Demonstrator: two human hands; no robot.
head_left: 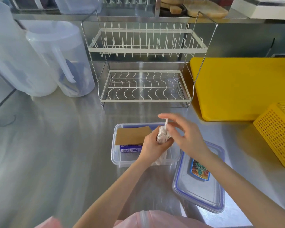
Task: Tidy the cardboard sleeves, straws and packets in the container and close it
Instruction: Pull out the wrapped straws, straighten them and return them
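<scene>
**Fingers clamped on straw bundle, one straw being seated**

Left hand (152, 144) fingers wrap the bundle of white paper-wrapped straws (163, 137), held over the right half of the clear rectangular plastic container (117, 159). Right hand (186, 134) pinches a single straw (166, 123) at its top end, other fingers spread. Long axis runs near-far, tilted up. Right hand above and just beside the bundle. Brown cardboard sleeves (132, 135) lie in the left half over a blue packet (130, 149). Blue-rimmed clear lid (201, 190) on the steel counter (56, 145), right, near.
</scene>
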